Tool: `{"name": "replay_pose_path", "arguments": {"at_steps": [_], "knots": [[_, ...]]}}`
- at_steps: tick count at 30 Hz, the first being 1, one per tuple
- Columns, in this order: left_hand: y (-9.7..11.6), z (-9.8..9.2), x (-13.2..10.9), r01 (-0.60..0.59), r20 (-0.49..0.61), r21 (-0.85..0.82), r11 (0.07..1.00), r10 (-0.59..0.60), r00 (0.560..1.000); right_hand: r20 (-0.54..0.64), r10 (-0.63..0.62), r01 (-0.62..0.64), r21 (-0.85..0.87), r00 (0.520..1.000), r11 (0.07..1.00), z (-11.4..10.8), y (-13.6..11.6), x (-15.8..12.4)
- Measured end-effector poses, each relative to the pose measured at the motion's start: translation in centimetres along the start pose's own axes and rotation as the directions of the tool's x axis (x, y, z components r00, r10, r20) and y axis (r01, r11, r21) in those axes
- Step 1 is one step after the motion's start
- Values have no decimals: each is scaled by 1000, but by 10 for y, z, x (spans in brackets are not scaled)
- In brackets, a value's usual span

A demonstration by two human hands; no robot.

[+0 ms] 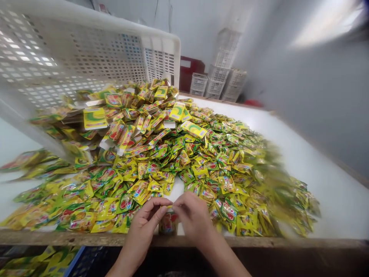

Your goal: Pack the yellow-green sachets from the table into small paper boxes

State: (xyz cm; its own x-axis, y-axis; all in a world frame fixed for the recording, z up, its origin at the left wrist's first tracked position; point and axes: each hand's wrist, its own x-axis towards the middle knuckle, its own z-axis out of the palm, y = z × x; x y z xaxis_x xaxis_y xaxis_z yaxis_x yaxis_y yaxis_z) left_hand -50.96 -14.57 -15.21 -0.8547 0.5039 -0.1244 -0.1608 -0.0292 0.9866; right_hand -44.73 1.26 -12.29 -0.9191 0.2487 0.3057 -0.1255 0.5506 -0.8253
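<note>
Yellow thin strip [166, 207] pinched between left hand [145, 220] and right hand [193, 217], equally near, lying crosswise; perhaps top edge of glossy printed plastic packet [168, 223] just below, at front of white desk [334, 192].

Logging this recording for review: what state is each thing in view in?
Left hand: pinching.
Right hand: pinching.
Small yellow item: held between both hands' fingertips; open or sealed, unclear.
Large white crate: tipped.
Small boxes: heaped, some end flaps open.
Packets: loosely piled.
Background crates: stacked.
Table: partly covered.
</note>
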Motion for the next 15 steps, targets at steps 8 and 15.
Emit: {"name": "replay_pose_path", "arguments": {"at_steps": [8, 15], "knots": [[7, 30, -7, -15, -53, 43, 999, 18, 998, -37, -66, 62, -103, 997, 993, 10, 4, -9], [7, 36, -6, -18, -108, 30, 999, 21, 994, -63, -47, 51, 64, 997, 997, 6, 0, -18]]}}
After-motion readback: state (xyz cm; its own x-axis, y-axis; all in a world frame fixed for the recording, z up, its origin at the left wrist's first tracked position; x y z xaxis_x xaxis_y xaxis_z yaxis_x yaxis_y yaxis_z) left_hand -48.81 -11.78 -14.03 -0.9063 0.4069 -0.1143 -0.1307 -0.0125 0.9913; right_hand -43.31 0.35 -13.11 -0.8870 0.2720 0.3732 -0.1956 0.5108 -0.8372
